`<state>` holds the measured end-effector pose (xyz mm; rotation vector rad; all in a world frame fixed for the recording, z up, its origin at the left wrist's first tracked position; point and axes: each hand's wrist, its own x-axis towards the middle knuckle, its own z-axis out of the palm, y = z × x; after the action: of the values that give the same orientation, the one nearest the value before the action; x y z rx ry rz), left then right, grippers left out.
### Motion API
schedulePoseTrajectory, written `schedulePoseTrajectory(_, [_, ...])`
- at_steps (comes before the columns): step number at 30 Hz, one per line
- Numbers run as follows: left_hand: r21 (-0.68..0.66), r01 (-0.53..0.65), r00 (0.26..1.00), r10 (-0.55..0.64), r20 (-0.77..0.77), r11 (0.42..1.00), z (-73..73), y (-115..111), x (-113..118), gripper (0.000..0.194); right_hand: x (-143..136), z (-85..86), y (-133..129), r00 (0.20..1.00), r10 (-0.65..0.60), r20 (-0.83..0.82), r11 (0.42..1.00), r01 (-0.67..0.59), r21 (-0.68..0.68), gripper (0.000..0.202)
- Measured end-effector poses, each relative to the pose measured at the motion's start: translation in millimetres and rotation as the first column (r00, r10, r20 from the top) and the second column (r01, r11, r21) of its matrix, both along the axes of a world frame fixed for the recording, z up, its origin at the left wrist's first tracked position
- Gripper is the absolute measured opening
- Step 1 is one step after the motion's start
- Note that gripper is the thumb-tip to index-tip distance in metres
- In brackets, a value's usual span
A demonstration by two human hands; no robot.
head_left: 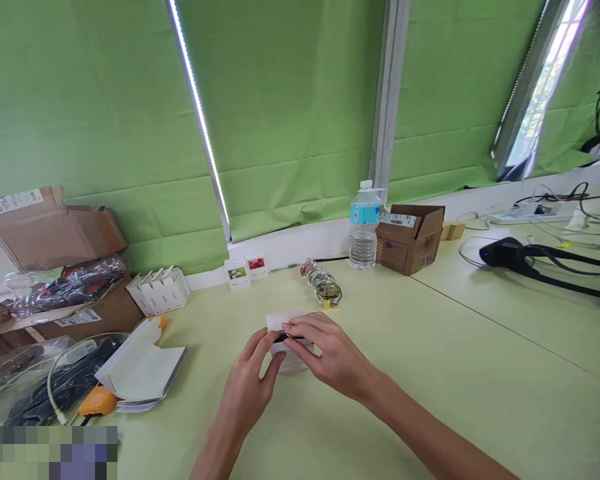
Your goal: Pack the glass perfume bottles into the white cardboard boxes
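Observation:
A small white box or packet [286, 319] lies on the light green table in front of me, partly covered by my fingers. A thin dark item [281, 337] shows at its middle, too small to make out. My left hand [256, 373] has its fingertips closed on the left side of the white packet, at the dark item's left end. From the right, my right hand [325, 343] reaches over, fingertips pinched at the dark item. A stack of round metallic and clear pieces [322, 281] lies just beyond my hands.
A water bottle [363, 230] and an open cardboard box [410, 240] stand at the back. Small cards [238, 274] lean by the wall. At left are white cartons [161, 292], folded paper [143, 370] and bagged items [70, 377]. Black glasses-like gear [540, 263] and cables lie right.

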<state>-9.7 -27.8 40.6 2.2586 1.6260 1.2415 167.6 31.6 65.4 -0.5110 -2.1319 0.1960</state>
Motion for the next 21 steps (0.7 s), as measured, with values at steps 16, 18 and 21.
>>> schedulePoseTrajectory(16, [0.020, 0.012, 0.999, -0.012, 0.035, 1.000, 2.1, -0.3, 1.9, 0.034, -2.3, -1.5, -1.1, 0.998, -0.008, -0.067, 0.999, 0.011, 0.043, 0.021])
schedulePoseTrajectory(18, [0.021, 0.009, 0.999, -0.010, 0.033, 1.000, 2.2, -0.2, 2.1, 0.034, -1.9, 0.5, -2.8, 0.998, -0.005, -0.060, 1.000, 0.006, 0.016, 0.022])
schedulePoseTrajectory(21, [0.010, 0.006, 1.000, -0.006, 0.019, 1.000, 1.8, 0.0, 1.3, 0.035, -0.9, 3.6, -5.6, 0.999, -0.010, -0.040, 0.999, 0.008, -0.035, 0.023])
